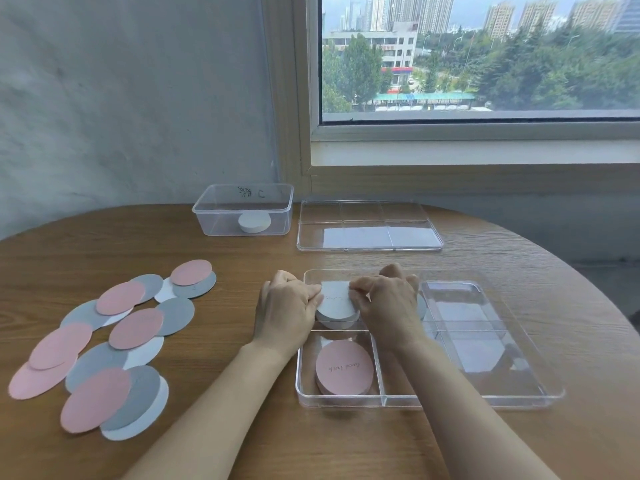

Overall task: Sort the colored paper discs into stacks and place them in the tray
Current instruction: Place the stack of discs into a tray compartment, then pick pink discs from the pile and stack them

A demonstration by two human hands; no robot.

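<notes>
Both hands, left hand [287, 308] and right hand [388, 303], pinch the grey paper disc stack [336, 306], squaring it into the clear compartmented plastic tray's [485, 401] far-left cell.

clear tub [242, 209]: far side of wooden table [485, 441] | white puck [254, 222]: inside tub | window [478, 53]: behind, city view

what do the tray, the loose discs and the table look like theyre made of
Tray: clear hard plastic, glossy; the table shows through and its rims catch light. Loose discs: thin matte paper or card, lying flat and overlapping. Table: wood or wood-look veneer, with visible grain; which one is unclear.
</notes>
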